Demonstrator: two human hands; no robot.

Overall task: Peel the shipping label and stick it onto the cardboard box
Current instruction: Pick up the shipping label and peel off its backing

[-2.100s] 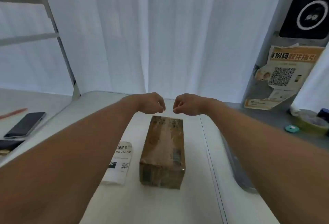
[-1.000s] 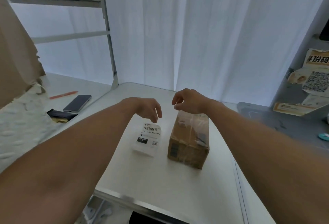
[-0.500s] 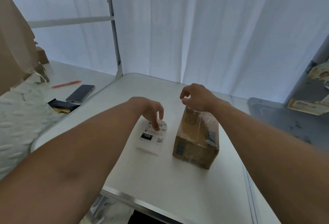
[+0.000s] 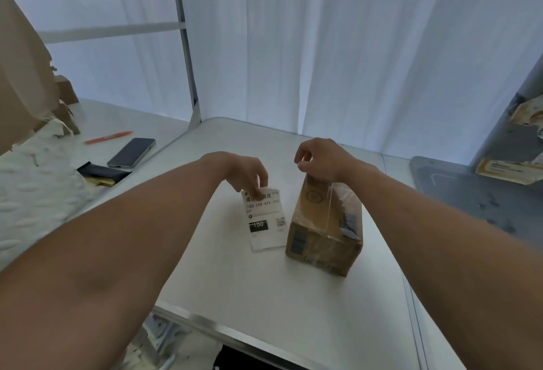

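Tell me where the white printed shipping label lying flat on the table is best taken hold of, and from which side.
Probably the far end of the white printed shipping label, the barcode end, approached from above and the left. It lies flat on the white table, so a corner must be lifted. The left hand already has fingertips there, while the brown cardboard box crowds its right edge.

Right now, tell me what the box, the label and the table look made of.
Box: brown cardboard, apparently wrapped in clear glossy tape or film that shows creases and glare. Label: thin white printed paper, matte, with barcode. Table: smooth white top, probably plastic or laminate, with a metallic edge.
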